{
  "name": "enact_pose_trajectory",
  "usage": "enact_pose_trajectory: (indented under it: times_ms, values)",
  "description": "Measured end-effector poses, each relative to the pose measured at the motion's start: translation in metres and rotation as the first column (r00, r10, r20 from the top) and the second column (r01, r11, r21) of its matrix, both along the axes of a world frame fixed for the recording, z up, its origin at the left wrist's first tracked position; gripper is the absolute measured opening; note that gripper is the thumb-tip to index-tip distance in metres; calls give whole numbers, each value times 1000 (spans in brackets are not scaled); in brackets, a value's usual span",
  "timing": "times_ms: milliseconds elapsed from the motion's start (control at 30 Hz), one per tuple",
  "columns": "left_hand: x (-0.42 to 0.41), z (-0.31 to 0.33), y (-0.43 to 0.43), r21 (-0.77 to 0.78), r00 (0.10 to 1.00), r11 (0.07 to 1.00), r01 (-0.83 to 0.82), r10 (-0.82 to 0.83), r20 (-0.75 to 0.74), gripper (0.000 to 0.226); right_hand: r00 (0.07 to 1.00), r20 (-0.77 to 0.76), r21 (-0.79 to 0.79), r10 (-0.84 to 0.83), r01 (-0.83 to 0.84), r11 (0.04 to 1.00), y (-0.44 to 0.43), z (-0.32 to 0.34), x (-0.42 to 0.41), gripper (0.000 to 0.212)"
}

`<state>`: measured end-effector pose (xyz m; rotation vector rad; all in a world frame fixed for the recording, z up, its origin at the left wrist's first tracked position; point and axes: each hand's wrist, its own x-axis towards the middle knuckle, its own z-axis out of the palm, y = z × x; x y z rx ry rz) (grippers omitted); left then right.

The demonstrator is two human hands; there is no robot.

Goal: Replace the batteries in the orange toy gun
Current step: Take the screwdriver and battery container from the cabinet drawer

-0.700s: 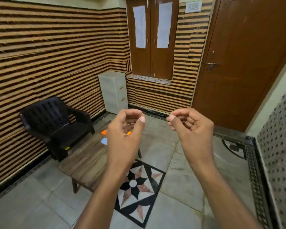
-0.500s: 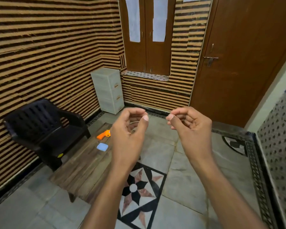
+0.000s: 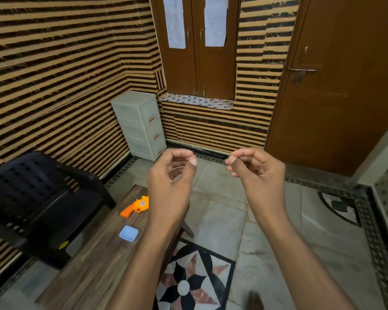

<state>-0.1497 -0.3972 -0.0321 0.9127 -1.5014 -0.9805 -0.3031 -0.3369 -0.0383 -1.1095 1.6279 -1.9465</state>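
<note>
The left forearm covers the front end of the orange toy gun [image 3: 136,206], so only its grip and midsection show. It lies on its side on the far part of the low wooden table [image 3: 92,267], well below and apart from both hands. The same forearm hides the table's right edge, and the bottom of the view cuts off its near end. A small pale blue box [image 3: 128,233] sits on the table just nearer than the gun; what it contains cannot be seen. A dark blurred shape at the bottom edge is too unclear to name. The black plastic chair [image 3: 38,198] beside the table runs out of view on the left.

Both arms are raised in front of the body, backs of the hands toward the camera. The left hand [image 3: 168,186] has its fingers curled into a loose ring, thumb tip meeting the forefinger. The right hand [image 3: 260,175] is curled tighter, thumb against the forefinger. Nothing visible is held in either.
</note>
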Motion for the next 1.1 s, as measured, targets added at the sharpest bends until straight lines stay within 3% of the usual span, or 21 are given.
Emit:
enact_pose_trajectory:
  times_ms: [433,733,1100]
  values:
    - [-205,-35,-260,73,992,990,-123,122,26,12,984,-58,118,169,-161,980,-290,-30,-215,11]
    - [-259,-72,-463,71,977,975,-209,206,49,10,968,-22,143,250,-245,959,-506,-70,-274,12]
    - [-269,-74,-740,56,967,967,-249,246,66,12,944,-37,172,328,-317,933,-792,-68,-290,16]
